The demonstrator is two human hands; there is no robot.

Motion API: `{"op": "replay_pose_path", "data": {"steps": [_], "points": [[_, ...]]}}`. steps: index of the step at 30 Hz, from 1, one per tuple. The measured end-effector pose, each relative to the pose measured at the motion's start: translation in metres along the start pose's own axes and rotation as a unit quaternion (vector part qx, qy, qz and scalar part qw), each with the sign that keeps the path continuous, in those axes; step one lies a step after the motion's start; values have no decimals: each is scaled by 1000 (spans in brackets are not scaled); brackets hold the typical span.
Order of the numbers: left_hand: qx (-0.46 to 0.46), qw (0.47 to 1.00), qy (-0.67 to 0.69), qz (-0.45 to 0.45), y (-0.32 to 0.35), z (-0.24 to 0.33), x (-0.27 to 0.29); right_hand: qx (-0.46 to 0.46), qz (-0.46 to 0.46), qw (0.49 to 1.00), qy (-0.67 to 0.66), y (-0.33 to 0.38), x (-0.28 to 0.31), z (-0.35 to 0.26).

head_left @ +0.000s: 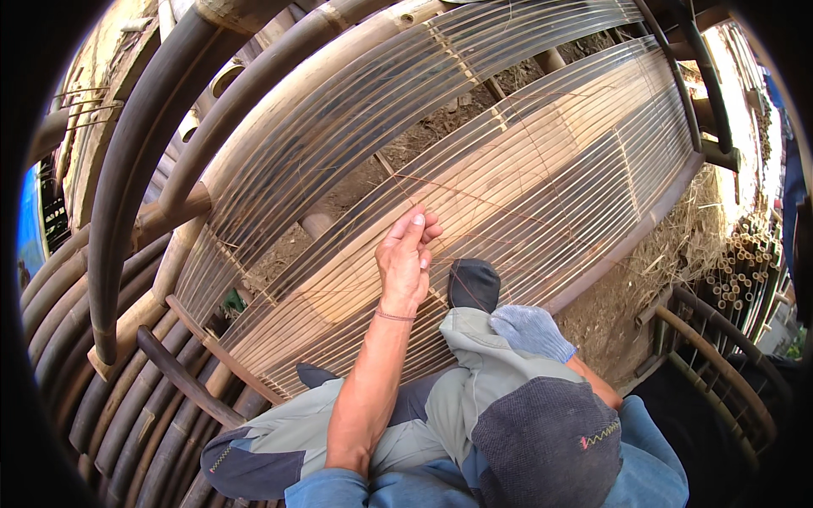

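My bare left hand (pixel 408 247) is raised over a slatted bamboo panel (pixel 593 144), thumb and fingers pinched together on a thin reddish-brown strand (pixel 474 196). Loose lengths of the strand loop across the slats beyond my fingertips. My right hand (pixel 529 330), in a grey-blue knit glove, lies low beside my dark-socked foot (pixel 473 284), against my trouser leg. How its fingers are bent, and whether anything is in them, is hidden. Narrow pale slats run lengthwise through the panel, with cross ties at intervals, and I sit on its near side.
Thick curved bamboo poles (pixel 140 161) rise at the left, above stacked dark poles (pixel 127 423). A second slatted section (pixel 339 127) lies beyond a gap showing soil. Cut bamboo ends (pixel 749 262) are piled at the right, near straw (pixel 690 229) and a bamboo frame (pixel 711 364).
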State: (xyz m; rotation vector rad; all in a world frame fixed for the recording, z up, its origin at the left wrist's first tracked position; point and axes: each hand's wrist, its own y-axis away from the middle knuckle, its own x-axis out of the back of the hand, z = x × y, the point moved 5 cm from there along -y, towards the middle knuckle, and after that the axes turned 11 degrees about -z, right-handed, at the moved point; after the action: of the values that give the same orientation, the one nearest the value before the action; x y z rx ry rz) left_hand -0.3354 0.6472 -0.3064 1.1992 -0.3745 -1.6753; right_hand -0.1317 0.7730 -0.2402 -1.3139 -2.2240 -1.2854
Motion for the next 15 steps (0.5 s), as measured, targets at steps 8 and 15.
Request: {"op": "replay_pose_path", "data": {"steps": [8, 15], "points": [[35, 998, -41, -14, 6, -6, -6, 21, -35, 999, 4, 11, -7, 3], [4, 998, -54, -7, 18, -5, -20, -55, -120, 987, -88, 8, 6, 7]]}}
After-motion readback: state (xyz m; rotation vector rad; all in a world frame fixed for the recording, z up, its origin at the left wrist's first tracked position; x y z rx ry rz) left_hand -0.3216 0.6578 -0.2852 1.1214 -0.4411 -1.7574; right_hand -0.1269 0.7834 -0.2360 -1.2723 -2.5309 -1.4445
